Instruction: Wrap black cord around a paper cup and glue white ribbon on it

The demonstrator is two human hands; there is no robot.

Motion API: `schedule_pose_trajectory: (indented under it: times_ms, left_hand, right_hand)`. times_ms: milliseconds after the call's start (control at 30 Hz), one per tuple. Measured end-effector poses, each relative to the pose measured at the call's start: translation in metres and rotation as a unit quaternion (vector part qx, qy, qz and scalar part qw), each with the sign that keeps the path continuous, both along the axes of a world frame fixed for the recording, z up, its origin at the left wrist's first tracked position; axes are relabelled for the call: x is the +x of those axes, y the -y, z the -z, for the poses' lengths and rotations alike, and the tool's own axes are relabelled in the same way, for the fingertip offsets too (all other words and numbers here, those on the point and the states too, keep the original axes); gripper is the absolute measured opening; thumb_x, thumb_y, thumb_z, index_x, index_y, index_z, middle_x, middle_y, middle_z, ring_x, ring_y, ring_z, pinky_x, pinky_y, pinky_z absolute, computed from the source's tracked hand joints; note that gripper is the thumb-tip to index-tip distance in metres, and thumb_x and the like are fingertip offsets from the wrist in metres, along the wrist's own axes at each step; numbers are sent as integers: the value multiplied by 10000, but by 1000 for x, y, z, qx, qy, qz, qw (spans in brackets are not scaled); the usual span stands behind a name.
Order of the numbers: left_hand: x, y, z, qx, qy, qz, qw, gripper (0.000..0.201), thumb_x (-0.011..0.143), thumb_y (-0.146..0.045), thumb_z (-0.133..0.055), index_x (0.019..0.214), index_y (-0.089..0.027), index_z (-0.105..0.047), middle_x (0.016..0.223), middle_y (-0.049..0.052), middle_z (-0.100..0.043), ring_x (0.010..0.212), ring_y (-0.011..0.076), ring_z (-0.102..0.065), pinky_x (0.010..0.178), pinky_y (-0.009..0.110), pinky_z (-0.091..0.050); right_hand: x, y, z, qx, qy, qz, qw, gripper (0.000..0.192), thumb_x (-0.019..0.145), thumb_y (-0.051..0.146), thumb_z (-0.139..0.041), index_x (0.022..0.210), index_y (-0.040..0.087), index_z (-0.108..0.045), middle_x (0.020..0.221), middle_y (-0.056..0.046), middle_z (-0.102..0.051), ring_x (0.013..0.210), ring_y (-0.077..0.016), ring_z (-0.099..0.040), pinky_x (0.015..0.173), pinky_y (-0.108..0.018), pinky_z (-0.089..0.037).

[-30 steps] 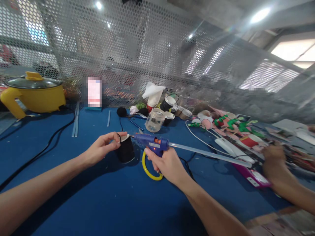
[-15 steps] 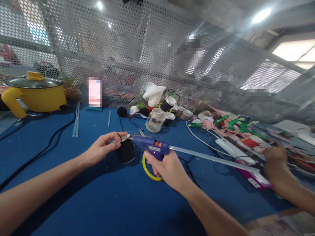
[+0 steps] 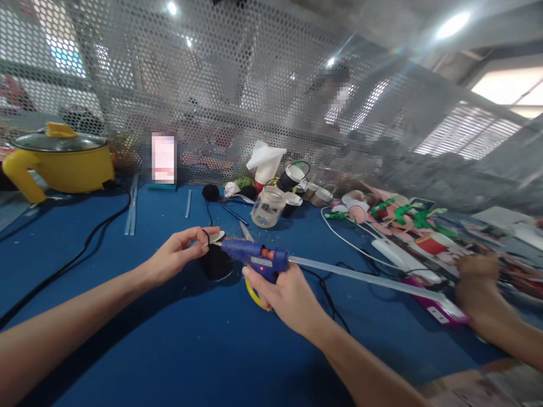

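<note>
Table: we see a blue top running under everything, backed by a perforated metal screen.
Pot: yellow, lidded, at the far left of our table.
Glue gun: blue, a clear glue stick jutting from its back toward the right; its nozzle touches the top of the cup.
Right hand: we have it wrapped tight around the gun's grip.
Left hand: our fingertips pinch the cup's white rim from the left.
Cup: small, black, standing on the table between our hands.
Jar: clear glass, behind the cup.
Co-worker's hand: at the right, among paper scraps.
</note>
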State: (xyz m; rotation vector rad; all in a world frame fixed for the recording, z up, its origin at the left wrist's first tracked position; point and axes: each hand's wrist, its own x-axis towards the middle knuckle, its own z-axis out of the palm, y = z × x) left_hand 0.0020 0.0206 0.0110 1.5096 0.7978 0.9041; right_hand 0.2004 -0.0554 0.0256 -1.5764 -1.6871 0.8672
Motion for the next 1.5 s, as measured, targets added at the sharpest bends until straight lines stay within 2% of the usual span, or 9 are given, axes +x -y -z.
schedule_pose_trajectory:
  times_ms: [233,600,967,1267,1500]
  left_hand:
    - [0,1,-1,-4,1,4,1000,141,706,-241,-583,609,-183,-499,1234,101,-541,1194,262,-419,994,412,-241]
    - [0,-1,-2,-6,10,-1,1000,162,692,-264,-603,602,-184,-495,1196,109,-567,1186,281,-418,989,430,-243]
    - [-2,-1,0,3,11,9,1000,190,724,-291,-595,619,-178,-485,1233,124,-533,1189,276,-413,989,422,-231]
    - [-1,0,-2,8,-8,1,1000,159,728,-255,-570,618,-183,-481,1189,108,-568,1213,270,-391,999,426,-227]
    - [1,2,-2,-5,-1,-8,1000,153,711,-261,-580,616,-182,-489,1234,101,-539,1185,271,-428,995,418,-238]
  right_hand:
    - [2,-3,-6,4,-60,11,998,307,738,428,-505,567,176,-470,353,68,-394,320,-73,-396,361,-198,-377]
    - [6,-10,-6,9,-40,11,999,317,769,390,-496,538,174,-473,350,56,-408,332,-79,-419,399,-209,-393]
    - [9,-18,-3,3,-17,1,1000,345,787,381,-466,515,169,-481,348,46,-418,332,-81,-427,417,-213,-392]
    - [4,-8,-6,5,-45,17,999,321,755,401,-504,527,177,-470,343,60,-398,326,-76,-412,390,-205,-386]
    - [-1,-2,-4,2,-50,18,999,305,729,446,-515,578,183,-478,365,62,-403,326,-84,-416,368,-207,-379]
